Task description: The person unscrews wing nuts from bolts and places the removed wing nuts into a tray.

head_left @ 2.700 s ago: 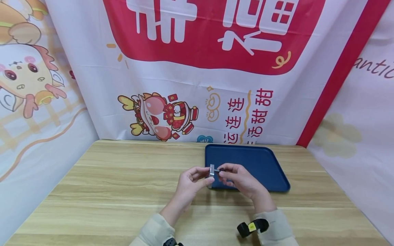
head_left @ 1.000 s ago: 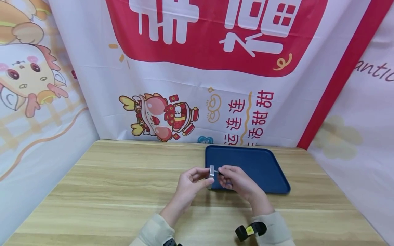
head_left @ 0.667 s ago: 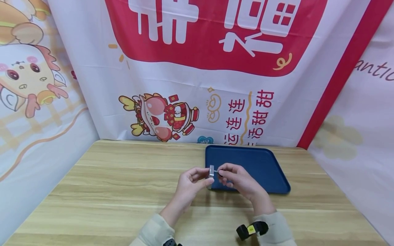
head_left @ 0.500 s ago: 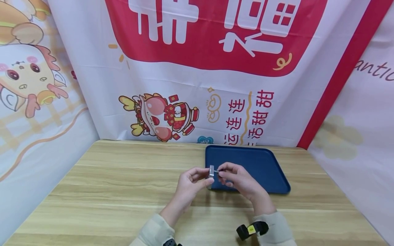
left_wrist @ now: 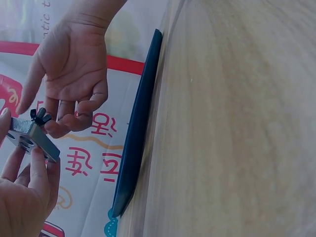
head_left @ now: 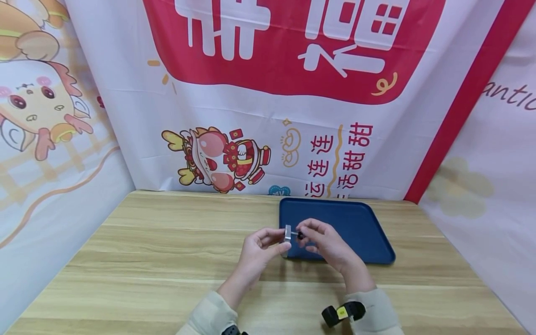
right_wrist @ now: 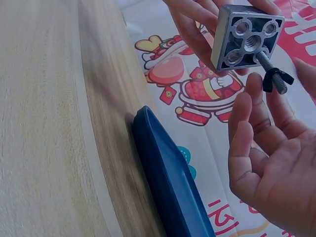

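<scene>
In the right wrist view, a square metal block (right_wrist: 249,42) shows a face with several round holes. A threaded bolt (right_wrist: 264,60) sticks out from near its lower right corner and carries a black wing nut (right_wrist: 270,81). My left hand (head_left: 257,253) pinches the block by its edges between thumb and fingers, above the table. Close to the wing nut is my right hand (head_left: 331,244), its thumb and fingers parted on either side and loosely bent. It holds nothing; whether a fingertip touches the wing nut or bolt, I cannot tell.
A dark blue tray (head_left: 347,228) lies on the wooden table (head_left: 176,242), behind and right of the hands. Printed cloth (head_left: 259,107) hangs along the table's back and sides. A black strap (head_left: 343,312) sits at the right sleeve.
My right hand's thumb and fingers, earlier closed on the wing nut, have parted and left the black nut showing. The left hand keeps the block in the same place.
</scene>
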`<move>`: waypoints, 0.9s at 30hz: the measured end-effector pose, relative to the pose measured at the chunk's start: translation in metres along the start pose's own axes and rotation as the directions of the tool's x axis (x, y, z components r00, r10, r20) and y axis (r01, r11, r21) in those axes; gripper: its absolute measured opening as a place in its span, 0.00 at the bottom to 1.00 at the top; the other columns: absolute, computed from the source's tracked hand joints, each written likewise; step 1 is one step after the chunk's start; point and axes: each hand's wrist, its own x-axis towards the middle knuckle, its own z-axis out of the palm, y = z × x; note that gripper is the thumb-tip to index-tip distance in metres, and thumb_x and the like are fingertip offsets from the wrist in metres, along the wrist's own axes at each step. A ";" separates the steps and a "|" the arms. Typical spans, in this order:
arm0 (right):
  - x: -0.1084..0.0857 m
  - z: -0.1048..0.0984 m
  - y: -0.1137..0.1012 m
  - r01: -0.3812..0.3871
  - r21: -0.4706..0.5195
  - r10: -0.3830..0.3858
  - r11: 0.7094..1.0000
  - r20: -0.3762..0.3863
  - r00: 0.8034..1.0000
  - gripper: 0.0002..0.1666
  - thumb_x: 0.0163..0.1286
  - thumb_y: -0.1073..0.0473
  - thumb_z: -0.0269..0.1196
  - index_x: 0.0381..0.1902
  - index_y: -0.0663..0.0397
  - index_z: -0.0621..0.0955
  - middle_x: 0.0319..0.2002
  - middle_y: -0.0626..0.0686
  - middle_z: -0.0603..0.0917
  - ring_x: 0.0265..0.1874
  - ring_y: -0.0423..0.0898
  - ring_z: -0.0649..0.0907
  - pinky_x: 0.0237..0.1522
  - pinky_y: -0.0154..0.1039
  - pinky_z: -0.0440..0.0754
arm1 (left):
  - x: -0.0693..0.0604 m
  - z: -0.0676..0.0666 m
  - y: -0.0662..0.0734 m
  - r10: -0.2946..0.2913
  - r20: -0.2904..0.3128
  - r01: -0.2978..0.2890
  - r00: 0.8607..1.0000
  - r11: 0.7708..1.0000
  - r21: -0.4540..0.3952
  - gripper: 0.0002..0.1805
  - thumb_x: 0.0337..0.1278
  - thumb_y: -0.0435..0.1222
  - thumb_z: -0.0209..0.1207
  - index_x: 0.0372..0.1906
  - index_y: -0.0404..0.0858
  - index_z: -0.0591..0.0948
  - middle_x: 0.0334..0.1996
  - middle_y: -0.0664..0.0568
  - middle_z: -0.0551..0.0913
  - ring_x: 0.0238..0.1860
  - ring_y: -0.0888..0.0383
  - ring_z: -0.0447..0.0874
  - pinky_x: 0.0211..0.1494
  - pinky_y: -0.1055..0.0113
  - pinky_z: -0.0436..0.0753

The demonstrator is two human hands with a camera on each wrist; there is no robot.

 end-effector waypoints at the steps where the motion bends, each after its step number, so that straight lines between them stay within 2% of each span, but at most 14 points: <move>1: 0.000 0.000 0.000 -0.012 -0.003 0.012 1.000 -0.012 1.000 0.26 0.74 0.38 0.56 0.51 0.55 0.77 0.40 0.49 0.82 0.43 0.48 0.80 0.54 0.47 0.75 | 0.000 0.000 0.000 0.000 -0.002 0.000 1.000 1.000 0.000 0.22 0.55 0.39 0.71 0.55 0.37 0.82 0.56 0.47 0.85 0.60 0.52 0.82 0.59 0.64 0.84; 3: -0.001 0.001 -0.001 -0.045 0.007 0.046 0.999 -0.041 0.998 0.34 0.73 0.31 0.51 0.51 0.56 0.78 0.40 0.49 0.83 0.42 0.47 0.81 0.52 0.43 0.76 | 0.000 0.000 0.000 0.000 -0.003 0.000 1.000 1.000 -0.001 0.22 0.55 0.39 0.71 0.55 0.37 0.82 0.56 0.47 0.85 0.60 0.52 0.82 0.58 0.64 0.84; 5: 0.000 0.001 -0.001 -0.085 0.033 0.087 0.996 -0.051 0.995 0.37 0.72 0.28 0.47 0.51 0.55 0.78 0.37 0.50 0.84 0.39 0.47 0.81 0.48 0.40 0.77 | 0.000 0.000 0.000 0.001 -0.002 -0.001 1.000 1.000 -0.002 0.22 0.54 0.38 0.71 0.55 0.37 0.82 0.56 0.47 0.85 0.60 0.52 0.82 0.58 0.65 0.84; 10: 0.000 0.002 0.001 -0.154 0.126 0.153 0.980 0.022 0.988 0.32 0.75 0.30 0.47 0.43 0.52 0.79 0.28 0.48 0.83 0.31 0.43 0.79 0.39 0.32 0.77 | -0.001 0.001 0.000 0.006 0.008 -0.006 1.000 1.000 -0.013 0.23 0.54 0.37 0.71 0.55 0.37 0.82 0.56 0.47 0.85 0.60 0.53 0.82 0.57 0.66 0.85; 16: 0.000 0.001 0.000 -0.153 0.159 0.137 0.975 0.112 0.984 0.26 0.77 0.38 0.50 0.37 0.52 0.82 0.25 0.44 0.83 0.27 0.38 0.79 0.37 0.30 0.78 | -0.002 0.001 0.000 0.008 0.009 -0.008 1.000 1.000 -0.008 0.23 0.54 0.38 0.71 0.55 0.37 0.82 0.56 0.47 0.85 0.60 0.53 0.82 0.57 0.66 0.84; 27: 0.001 0.000 0.003 -0.098 0.180 0.070 0.979 0.156 0.985 0.12 0.76 0.50 0.57 0.35 0.47 0.82 0.30 0.44 0.84 0.31 0.39 0.80 0.41 0.30 0.80 | -0.001 0.002 0.000 -0.003 0.005 0.003 1.000 1.000 -0.012 0.23 0.54 0.37 0.71 0.55 0.37 0.82 0.55 0.47 0.86 0.59 0.53 0.82 0.56 0.67 0.85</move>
